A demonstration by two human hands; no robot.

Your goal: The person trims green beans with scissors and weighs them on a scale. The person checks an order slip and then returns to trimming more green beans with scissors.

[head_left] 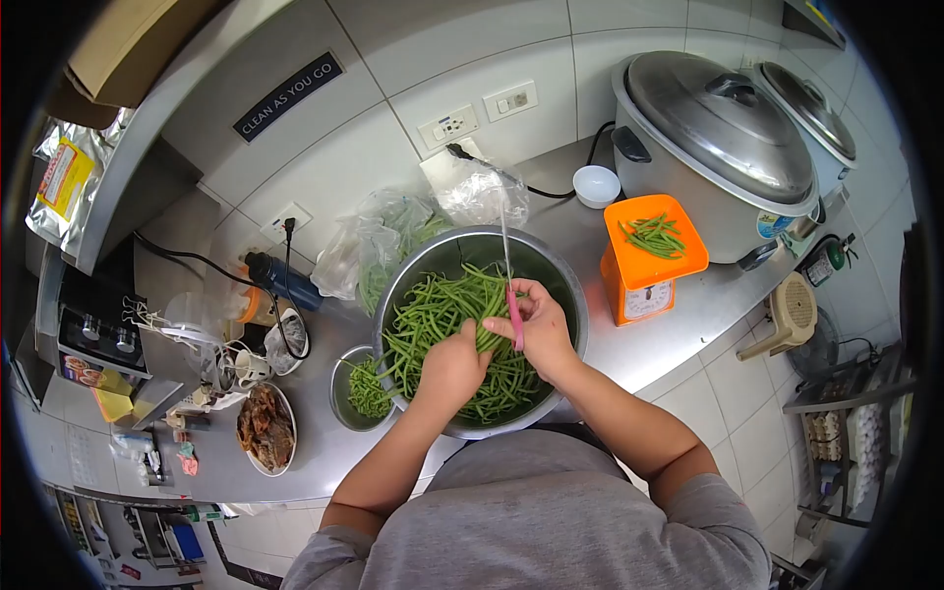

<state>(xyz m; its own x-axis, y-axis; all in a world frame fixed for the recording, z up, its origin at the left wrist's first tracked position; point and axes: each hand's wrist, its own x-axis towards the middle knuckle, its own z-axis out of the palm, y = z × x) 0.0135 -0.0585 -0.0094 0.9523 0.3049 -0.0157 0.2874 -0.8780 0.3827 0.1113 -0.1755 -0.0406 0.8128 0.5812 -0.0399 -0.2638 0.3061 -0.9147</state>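
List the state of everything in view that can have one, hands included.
Left hand: closed on green beans
Right hand: gripping pink-handled blade
Large bowl: heaped with beans
Small bowl: holding bean pieces
Orange scale: loaded with some beans
Large cooker: lid on
White bowl: upright, uncovered
Left wall plug: appears plugged in

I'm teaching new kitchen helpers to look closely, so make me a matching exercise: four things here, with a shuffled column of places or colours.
Column one:
1. Scale
2. Pink handle
3. Bottle
4. Sign

Column two:
A. Black with white lettering
B. In the right hand
C. Orange
D. Dark blue

Right pairs: 1-C, 2-B, 3-D, 4-A
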